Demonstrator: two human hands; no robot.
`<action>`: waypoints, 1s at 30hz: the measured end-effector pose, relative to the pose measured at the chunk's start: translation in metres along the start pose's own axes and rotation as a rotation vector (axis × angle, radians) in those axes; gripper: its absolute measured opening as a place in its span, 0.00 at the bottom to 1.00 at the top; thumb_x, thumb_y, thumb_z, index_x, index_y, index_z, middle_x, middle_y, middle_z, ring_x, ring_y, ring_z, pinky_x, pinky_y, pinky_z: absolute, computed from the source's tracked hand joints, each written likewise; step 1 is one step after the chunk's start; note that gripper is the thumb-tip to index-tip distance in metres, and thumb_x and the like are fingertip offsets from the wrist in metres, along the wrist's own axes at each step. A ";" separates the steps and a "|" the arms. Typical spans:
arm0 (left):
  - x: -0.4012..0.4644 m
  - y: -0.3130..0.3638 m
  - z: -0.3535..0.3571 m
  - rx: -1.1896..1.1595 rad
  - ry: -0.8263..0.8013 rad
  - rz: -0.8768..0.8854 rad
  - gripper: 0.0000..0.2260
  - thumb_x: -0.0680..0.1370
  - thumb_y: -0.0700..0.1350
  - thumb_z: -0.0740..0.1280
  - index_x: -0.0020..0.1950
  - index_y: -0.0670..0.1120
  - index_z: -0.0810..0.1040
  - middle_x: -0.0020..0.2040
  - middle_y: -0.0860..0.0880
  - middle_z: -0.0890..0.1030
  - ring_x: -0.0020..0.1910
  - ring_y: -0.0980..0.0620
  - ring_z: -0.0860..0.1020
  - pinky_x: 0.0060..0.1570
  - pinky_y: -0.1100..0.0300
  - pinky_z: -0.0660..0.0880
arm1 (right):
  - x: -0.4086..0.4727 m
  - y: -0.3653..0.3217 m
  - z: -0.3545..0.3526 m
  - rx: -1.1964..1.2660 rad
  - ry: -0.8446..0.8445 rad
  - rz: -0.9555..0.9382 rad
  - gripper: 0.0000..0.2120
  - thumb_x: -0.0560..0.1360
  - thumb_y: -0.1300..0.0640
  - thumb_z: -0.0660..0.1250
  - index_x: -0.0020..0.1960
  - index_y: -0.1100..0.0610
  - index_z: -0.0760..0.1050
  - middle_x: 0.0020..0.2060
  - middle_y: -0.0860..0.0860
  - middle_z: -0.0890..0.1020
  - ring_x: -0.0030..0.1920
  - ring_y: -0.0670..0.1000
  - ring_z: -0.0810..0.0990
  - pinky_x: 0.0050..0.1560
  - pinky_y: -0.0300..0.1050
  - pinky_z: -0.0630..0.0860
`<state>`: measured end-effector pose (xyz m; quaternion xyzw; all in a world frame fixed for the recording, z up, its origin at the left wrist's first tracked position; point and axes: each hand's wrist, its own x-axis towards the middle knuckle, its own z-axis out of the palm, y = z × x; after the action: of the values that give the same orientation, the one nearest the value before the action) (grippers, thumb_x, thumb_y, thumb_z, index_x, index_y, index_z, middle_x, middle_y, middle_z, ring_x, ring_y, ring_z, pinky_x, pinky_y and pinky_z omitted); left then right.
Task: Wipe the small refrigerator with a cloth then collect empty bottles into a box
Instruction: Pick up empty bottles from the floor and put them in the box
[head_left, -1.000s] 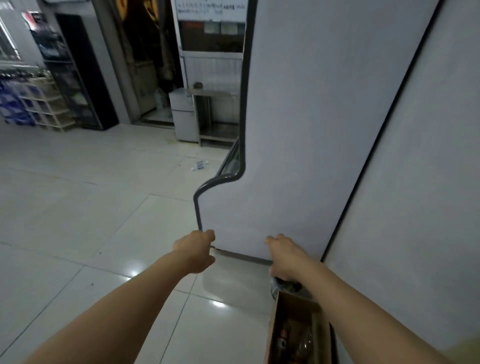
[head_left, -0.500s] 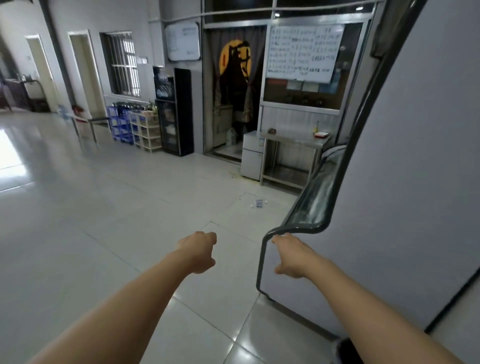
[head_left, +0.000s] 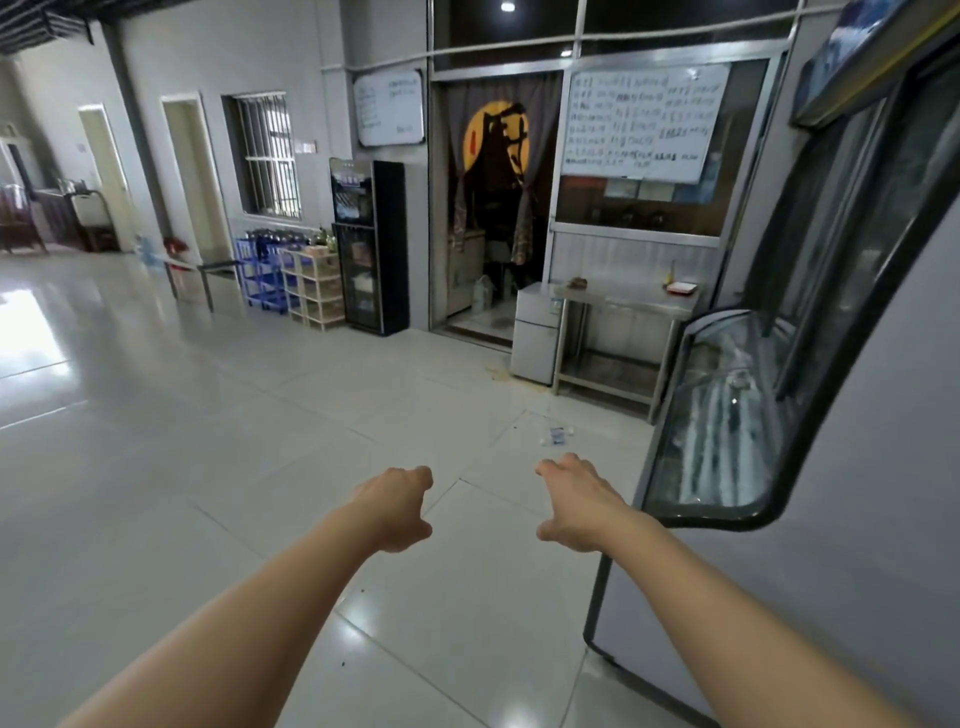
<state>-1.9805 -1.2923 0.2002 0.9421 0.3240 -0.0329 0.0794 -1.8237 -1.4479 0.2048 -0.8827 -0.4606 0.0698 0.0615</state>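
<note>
A small white refrigerator (head_left: 535, 332) stands far ahead against the wall, next to a steel table (head_left: 618, 301). An empty clear bottle (head_left: 557, 435) lies on the tiled floor in front of it. My left hand (head_left: 397, 506) and my right hand (head_left: 576, 504) are stretched out over the floor, well short of the bottle. Both hold nothing, with the fingers loosely curled and apart. No cloth or box is in view.
A large grey display freezer (head_left: 779, 467) with a curved glass front fills the right side, close to my right arm. A dark doorway (head_left: 493, 208), a black drinks cooler (head_left: 369, 244) and plastic shelf racks (head_left: 311, 286) line the far wall. The open tiled floor (head_left: 156, 441) spreads left.
The view has lifted from the freezer's base and a cardboard box with bottles to the room ahead. Both arms stayed stretched forward; the box has left the view.
</note>
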 end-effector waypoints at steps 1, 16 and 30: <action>0.015 -0.004 -0.001 -0.002 -0.004 0.006 0.25 0.76 0.50 0.66 0.70 0.48 0.62 0.64 0.46 0.73 0.62 0.45 0.72 0.56 0.55 0.70 | 0.015 0.001 -0.001 -0.002 0.003 0.010 0.30 0.72 0.52 0.69 0.70 0.55 0.61 0.66 0.55 0.65 0.65 0.56 0.65 0.61 0.49 0.69; 0.290 -0.023 -0.049 -0.011 0.028 0.116 0.26 0.75 0.49 0.67 0.71 0.47 0.62 0.63 0.45 0.72 0.61 0.44 0.72 0.54 0.55 0.69 | 0.287 0.041 -0.033 -0.011 -0.006 0.076 0.29 0.73 0.52 0.68 0.70 0.57 0.62 0.66 0.56 0.65 0.66 0.56 0.65 0.62 0.50 0.70; 0.617 -0.081 -0.078 0.005 -0.027 0.296 0.27 0.76 0.51 0.66 0.71 0.48 0.61 0.65 0.45 0.71 0.62 0.44 0.72 0.57 0.53 0.69 | 0.582 0.070 -0.037 0.037 0.001 0.278 0.36 0.74 0.50 0.67 0.75 0.55 0.53 0.71 0.55 0.58 0.69 0.57 0.61 0.66 0.52 0.67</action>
<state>-1.5432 -0.8428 0.1967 0.9793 0.1804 -0.0343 0.0856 -1.4313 -1.0111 0.1907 -0.9368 -0.3325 0.0856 0.0677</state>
